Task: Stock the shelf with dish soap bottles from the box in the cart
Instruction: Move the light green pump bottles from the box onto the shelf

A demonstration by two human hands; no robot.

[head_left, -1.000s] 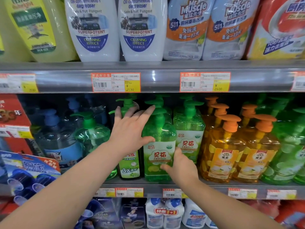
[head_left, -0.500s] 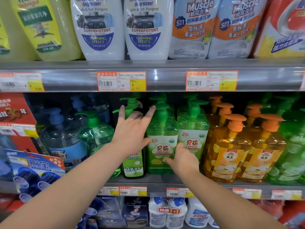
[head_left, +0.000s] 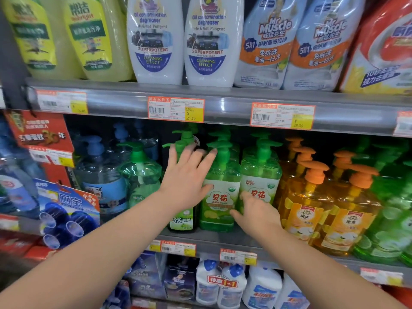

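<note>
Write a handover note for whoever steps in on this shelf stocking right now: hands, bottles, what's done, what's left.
Left hand: open, fingers spread over the 3X bottle, index tip at the pump of the green soap bottle.
Right hand: at that bottle's lower right, thumb on its label; grip unclear.
Done: the bottle stands on the middle shelf, front row.
Left: let go, fetch more; box and cart are out of view.

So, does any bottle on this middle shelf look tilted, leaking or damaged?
Nothing stands out. The green plastic pump bottle between the left hand and right hand stands upright on the grey shelf, with no spill visible.
</note>
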